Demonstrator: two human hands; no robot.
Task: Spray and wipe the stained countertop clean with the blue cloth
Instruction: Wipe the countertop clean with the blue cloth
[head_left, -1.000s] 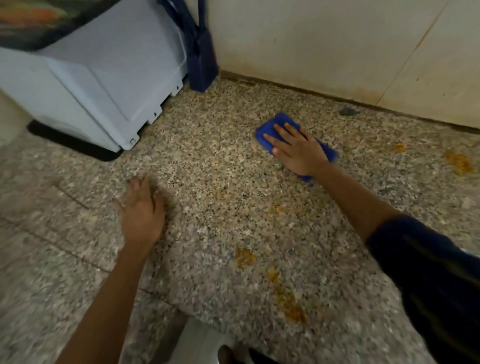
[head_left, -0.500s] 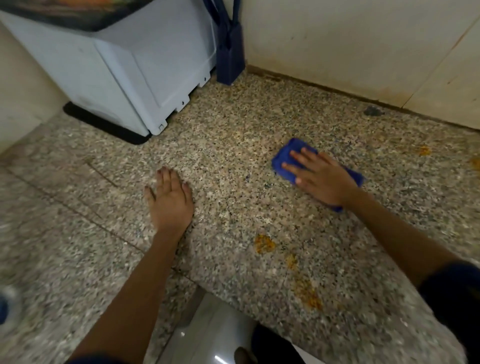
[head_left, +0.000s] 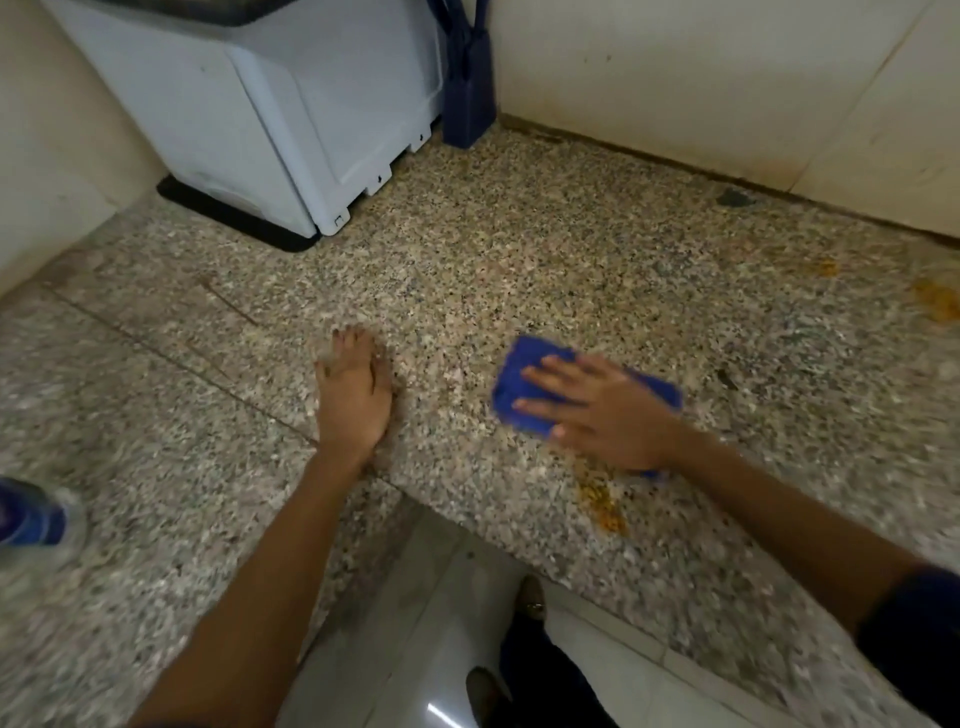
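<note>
The speckled granite countertop (head_left: 519, 270) fills the head view. My right hand (head_left: 597, 410) lies flat on the folded blue cloth (head_left: 514, 379), pressing it against the stone near the front edge. An orange stain (head_left: 602, 501) sits just below that hand, at the counter's edge. More orange stains (head_left: 935, 301) mark the far right. My left hand (head_left: 353, 395) rests palm down on the counter, fingers together, holding nothing. A blurred blue and clear object, maybe the spray bottle (head_left: 31, 519), shows at the left edge.
A white appliance (head_left: 270, 114) on a black base stands in the back left corner. A dark blue object (head_left: 467, 104) leans against the wall beside it. A dark smudge (head_left: 732, 197) lies by the back wall. Floor tiles (head_left: 415, 623) show below the counter's edge.
My right hand has dragged the blue cloth from the back of the counter toward the front edge, close to the orange stain. My left hand has stayed planted on the counter.
</note>
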